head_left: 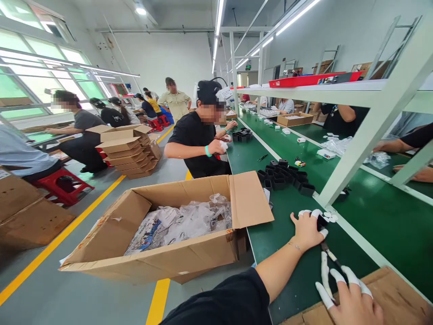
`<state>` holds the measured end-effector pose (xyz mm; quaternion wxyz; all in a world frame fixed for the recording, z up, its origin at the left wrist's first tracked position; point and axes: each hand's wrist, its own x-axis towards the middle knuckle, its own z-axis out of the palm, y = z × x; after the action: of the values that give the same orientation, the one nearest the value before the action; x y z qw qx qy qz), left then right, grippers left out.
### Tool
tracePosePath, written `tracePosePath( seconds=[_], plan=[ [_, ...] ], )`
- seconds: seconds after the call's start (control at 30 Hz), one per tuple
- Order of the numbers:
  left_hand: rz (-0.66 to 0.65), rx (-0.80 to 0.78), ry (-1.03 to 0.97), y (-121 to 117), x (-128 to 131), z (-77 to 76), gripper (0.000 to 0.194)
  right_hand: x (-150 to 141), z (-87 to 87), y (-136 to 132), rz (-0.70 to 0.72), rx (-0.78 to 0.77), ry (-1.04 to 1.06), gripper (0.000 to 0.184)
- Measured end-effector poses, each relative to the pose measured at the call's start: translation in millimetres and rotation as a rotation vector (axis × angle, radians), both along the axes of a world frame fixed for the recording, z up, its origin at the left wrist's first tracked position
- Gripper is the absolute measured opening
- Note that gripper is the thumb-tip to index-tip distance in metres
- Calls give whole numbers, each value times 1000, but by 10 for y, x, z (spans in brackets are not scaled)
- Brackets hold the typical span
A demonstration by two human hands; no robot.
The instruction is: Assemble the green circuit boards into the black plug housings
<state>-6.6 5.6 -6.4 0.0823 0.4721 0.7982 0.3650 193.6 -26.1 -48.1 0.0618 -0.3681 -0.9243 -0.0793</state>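
Your left hand (306,230) lay on the green worktop (379,225), fingers closed over a small black part (321,222) that sat just on your side of the white upright post (368,135). White finger cots covered your fingertips, and a few tiny white bits lay touching the part on its post side. Your right hand (348,298), nearer you than the post and over a brown board (399,298), pinched a thin dark tool (330,254) (tweezers or a fine pick — too slim to tell) with its tip pointing toward the part.

The part looked like rigid moulded plastic — light, stiff, probably a little slick under rubber cots. I would judge it safest held by its outer side walls, pressed flat to the worktop, so the tool's push could not skate it away. The tool wanted a light pencil grip well back from its tip.

Beyond the post's foot lay a cluster of black parts (284,178); well to the left of the post stood an open cardboard box (162,257) of clear bags.
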Motion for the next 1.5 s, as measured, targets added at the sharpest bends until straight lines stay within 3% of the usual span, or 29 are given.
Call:
tracePosePath(
  seconds=[0.2,0.53,1.13,1.5],
  plan=[
    [18,-23,-10,11,-10,48,57,-91,153,-124,9,89,72,43],
    [-11,45,-37,33,-58,59,45,-185,212,-205,-52,-1,132,38],
    [44,49,-78,94,-119,-14,64,-228,322,-230,-84,-164,175,47],
    [28,171,-144,94,-144,51,72,-240,370,-221,-93,-228,162,51]
  ],
)
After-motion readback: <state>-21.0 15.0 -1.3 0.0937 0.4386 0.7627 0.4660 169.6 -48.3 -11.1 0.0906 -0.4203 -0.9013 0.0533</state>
